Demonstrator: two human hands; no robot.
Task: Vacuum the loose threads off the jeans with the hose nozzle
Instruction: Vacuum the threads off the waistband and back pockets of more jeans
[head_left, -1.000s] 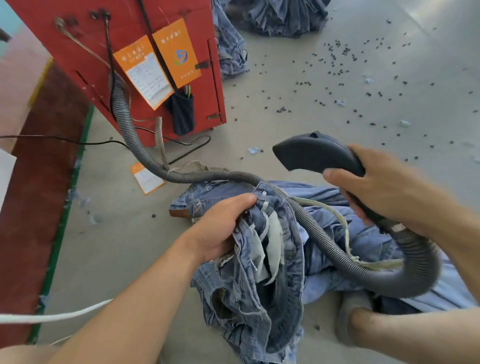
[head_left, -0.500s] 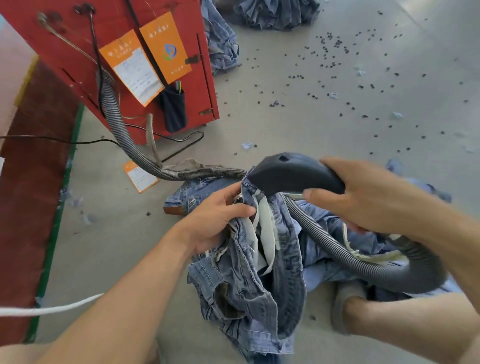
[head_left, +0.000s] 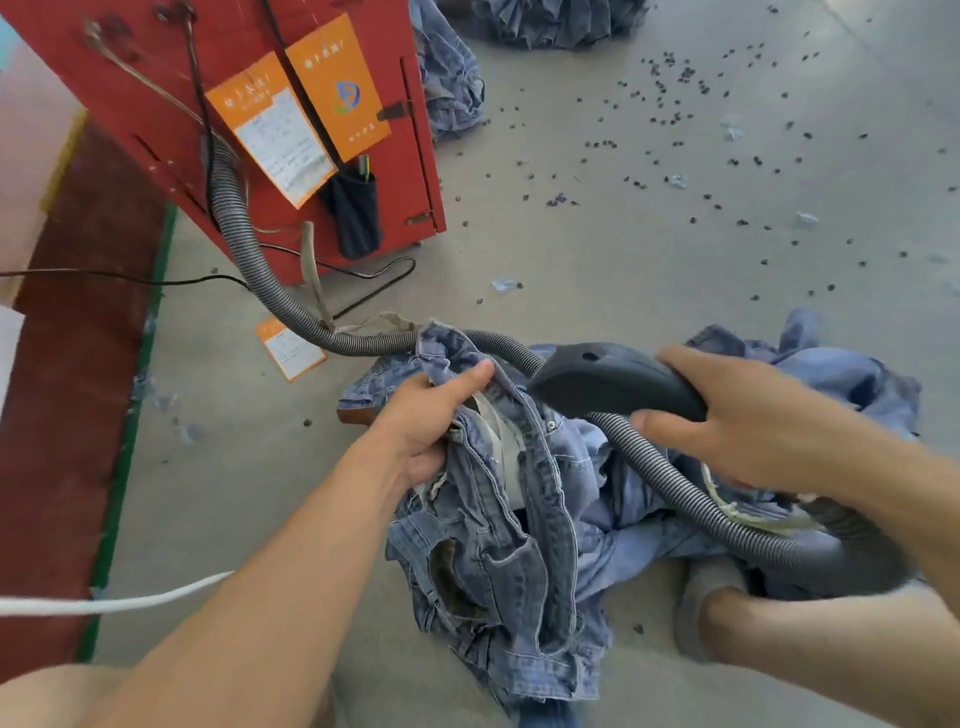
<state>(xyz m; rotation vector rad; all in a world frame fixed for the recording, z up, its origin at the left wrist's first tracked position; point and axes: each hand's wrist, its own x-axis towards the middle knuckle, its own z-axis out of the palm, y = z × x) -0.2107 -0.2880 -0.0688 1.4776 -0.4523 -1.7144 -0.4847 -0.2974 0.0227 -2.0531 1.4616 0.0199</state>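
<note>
Far left: a dark red mat edged in green along the grey floor, with a white cord crossing low over it. Next, a red cabinet, carrying two orange tags and a black pouch on its front, a thin black cable trailing off beside it. From the cabinet, a grey ribbed hose curving down to the floor, past another orange tag lying flat, then on across the denim.

Centre: left hand gripping the bunched waistband of the jeans, thumb laid along the top of the fold, fingers curled underneath, lifting that part clear of the floor. Pale pocket lining showing inside the opened waist.

Just right of the thumb: black hose nozzle, its broad head pointing at the held waistband, close to the fabric; contact not clear. Right hand wrapped round the nozzle's handle, thumb below, fingers over the top. Behind it, the hose looping back under the right forearm.

Further right: more blue denim heaped on the floor, touching the held jeans. Beyond, dark specks and pale scraps scattered over the floor, and another denim pile at the top edge
</note>
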